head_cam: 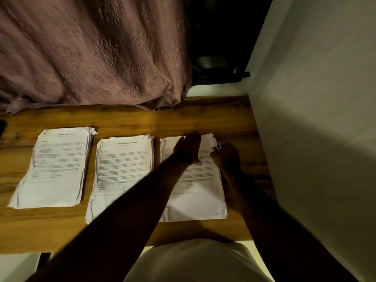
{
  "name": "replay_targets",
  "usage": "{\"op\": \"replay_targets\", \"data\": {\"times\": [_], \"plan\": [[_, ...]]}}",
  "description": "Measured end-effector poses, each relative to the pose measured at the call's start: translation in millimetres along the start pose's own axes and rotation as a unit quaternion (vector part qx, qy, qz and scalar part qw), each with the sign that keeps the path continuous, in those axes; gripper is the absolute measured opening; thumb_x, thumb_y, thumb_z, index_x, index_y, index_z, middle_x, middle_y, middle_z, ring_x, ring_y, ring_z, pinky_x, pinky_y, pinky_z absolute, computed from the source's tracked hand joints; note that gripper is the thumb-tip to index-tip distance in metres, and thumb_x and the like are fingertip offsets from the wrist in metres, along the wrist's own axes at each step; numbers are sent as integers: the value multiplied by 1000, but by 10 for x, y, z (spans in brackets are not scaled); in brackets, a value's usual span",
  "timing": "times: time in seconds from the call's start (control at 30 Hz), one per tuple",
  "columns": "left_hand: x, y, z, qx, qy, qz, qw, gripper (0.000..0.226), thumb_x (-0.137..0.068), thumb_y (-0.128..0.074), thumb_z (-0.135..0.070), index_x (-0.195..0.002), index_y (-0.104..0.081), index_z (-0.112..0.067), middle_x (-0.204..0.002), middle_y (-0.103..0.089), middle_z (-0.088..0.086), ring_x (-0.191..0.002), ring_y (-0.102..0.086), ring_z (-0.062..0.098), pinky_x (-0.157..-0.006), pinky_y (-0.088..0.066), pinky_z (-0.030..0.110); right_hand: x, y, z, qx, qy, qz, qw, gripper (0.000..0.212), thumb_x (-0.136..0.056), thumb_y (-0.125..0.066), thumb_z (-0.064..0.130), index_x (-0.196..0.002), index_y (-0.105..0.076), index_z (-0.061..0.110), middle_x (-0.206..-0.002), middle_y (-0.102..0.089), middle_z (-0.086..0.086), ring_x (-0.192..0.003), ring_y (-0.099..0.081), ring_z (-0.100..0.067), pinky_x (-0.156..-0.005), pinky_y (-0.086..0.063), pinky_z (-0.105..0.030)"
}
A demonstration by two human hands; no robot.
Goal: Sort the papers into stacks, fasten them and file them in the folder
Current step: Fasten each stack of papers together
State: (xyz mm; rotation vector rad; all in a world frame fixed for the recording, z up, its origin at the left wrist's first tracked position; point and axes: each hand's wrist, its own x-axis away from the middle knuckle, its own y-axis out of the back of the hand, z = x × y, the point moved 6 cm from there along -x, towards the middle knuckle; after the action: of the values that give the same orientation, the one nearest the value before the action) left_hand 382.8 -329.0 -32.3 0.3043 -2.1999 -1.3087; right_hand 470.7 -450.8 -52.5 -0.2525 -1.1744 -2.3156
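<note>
The left hand [188, 148] lies flat on the right stack [195, 192], fingers straight and pressed together, the paper directly under them. The right hand [225, 157] is curled at that stack's right edge, its fingertips pinching a small glinting object [217, 147], too small to identify; the stack's edge sits just beside those fingertips. The middle stack [124, 171] lies just left of the flat fingers, and the left stack [57, 165] well beyond it, all on the wooden table [142, 119].
</note>
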Motion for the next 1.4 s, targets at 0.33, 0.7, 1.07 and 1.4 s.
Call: {"op": "replay_targets", "data": {"times": [0.33,0.7,1.07,1.4], "plan": [[-52,-92,27,-68,-8,63,996,110,-72,-88,-33,-158,-20,-18,-167,-12,10,-153,-13,35,-123,-19,54,69,-116,15,31,14,29,999,34,-85,-68,25,-118,-66,18,-119,-63,-10,-101,-67,-31,-80,-61,-43],[-109,14,64,-102,-33,16,994,70,-88,-73,-35,-150,-41,-25,-157,-38,7,-146,-32,31,-120,-30,47,97,-80,-53,33,36,17,999,33,-91,-64,29,-124,-62,21,-120,-68,-7,-106,-66,-30,-84,-57,-40],[-277,-68,233,67,27,43,996,45,-98,-62,-35,-142,-55,-24,-151,-45,7,-139,-41,31,-115,-37,45,197,-146,-154,5,36,28,999,24,-92,-61,25,-116,-64,24,-111,-68,0,-87,-55,-14,-72,-45,-28],[-263,36,211,128,-31,26,991,34,-99,-62,-26,-130,-64,-12,-137,-59,8,-123,-55,27,-94,-41,28,178,-91,-43,-53,75,56,994,37,-90,-69,20,-127,-65,19,-109,-67,2,-98,-63,-16,-74,-48,-25]]}}
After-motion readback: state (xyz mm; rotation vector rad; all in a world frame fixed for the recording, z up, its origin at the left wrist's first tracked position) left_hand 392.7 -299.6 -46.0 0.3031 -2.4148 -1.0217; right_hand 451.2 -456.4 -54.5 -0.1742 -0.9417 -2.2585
